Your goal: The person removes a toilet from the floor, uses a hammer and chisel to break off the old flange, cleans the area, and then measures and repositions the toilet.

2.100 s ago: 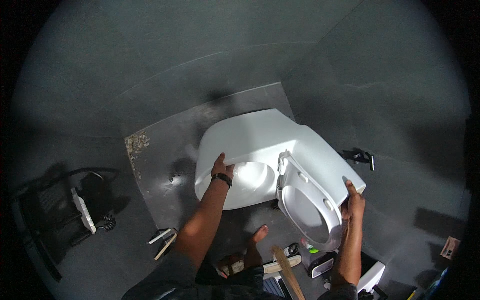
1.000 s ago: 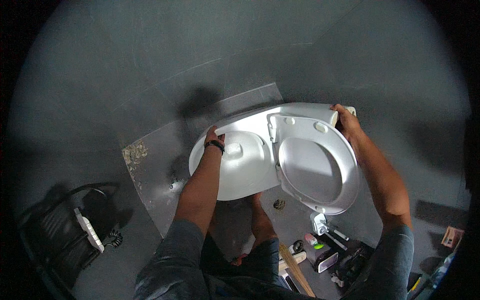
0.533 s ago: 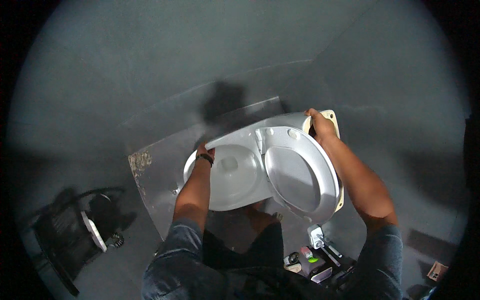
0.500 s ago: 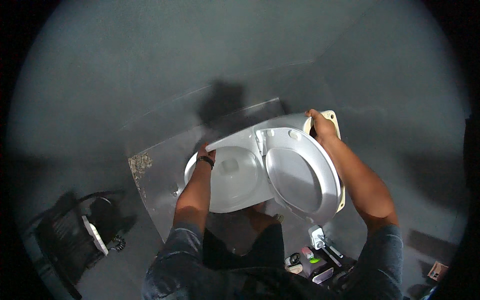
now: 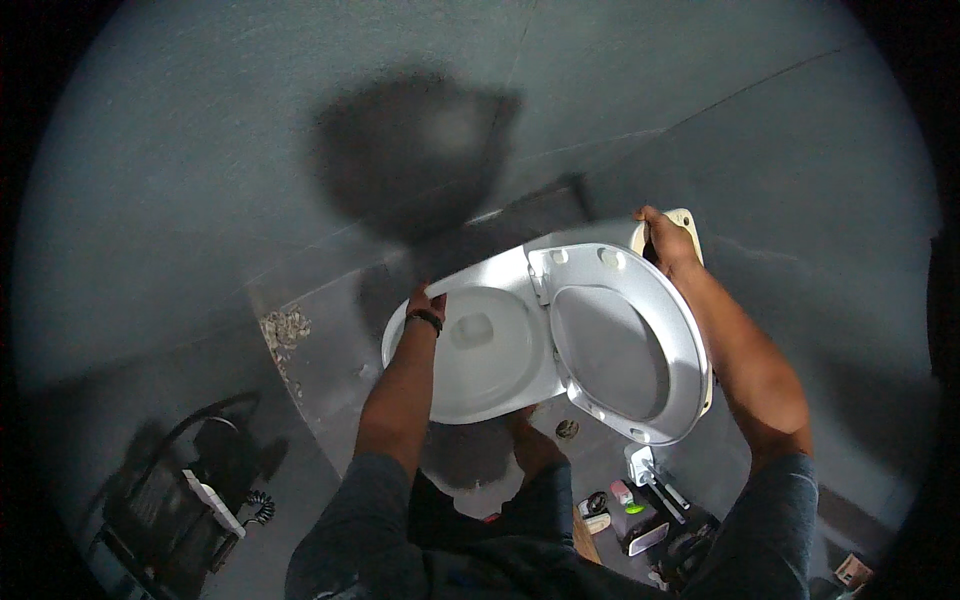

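Gripping white toilet seat w/ lid (image 5: 540, 335) btwn both hands: left hand (image 5: 425, 303) closed on near-left rim, right hand (image 5: 668, 240) on far-right edge.

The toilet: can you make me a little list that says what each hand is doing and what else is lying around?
Thing held: white toilet, tipped
Seat and lid: white seat and lid swung open toward the right
Left hand: left hand grips the bowl's rim
Right hand: right hand holds the far right corner
Floor below: small tools
Lower left: dark crate with a cable
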`<state>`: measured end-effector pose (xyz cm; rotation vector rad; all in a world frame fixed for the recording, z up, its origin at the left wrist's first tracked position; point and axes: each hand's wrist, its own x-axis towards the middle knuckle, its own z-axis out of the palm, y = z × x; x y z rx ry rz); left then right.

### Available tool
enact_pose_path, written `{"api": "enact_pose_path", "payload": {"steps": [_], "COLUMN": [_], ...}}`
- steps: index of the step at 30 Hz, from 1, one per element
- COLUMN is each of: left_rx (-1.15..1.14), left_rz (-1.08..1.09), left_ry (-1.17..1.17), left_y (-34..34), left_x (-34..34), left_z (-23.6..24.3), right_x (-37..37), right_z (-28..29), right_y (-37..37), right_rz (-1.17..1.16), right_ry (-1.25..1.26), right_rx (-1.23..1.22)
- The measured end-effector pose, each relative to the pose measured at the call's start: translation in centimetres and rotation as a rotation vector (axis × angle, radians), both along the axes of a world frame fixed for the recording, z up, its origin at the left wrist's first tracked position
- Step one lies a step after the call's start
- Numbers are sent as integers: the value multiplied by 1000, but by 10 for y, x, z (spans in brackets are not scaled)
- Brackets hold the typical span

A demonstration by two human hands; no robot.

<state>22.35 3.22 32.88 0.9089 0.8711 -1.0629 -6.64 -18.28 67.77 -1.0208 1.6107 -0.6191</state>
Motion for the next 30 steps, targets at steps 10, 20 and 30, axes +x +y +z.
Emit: {"api": "enact_pose_path", "payload": {"steps": [10,20,30], "left_rx": [-44,-17,-58], "left_rz": [44,-236,-882], "left_ry": [34,-28,-455], "left_y": [-10,-14,176], "left_x": [0,21,25], "left_z": [6,-18,55], "right_x": [19,29,-102], "right_z": [31,27,138], "right_y": [16,-15,20], "right_rz": [-7,50,631], "right_ry": [14,-8,160], "right_rx": [11,98,-553]}}
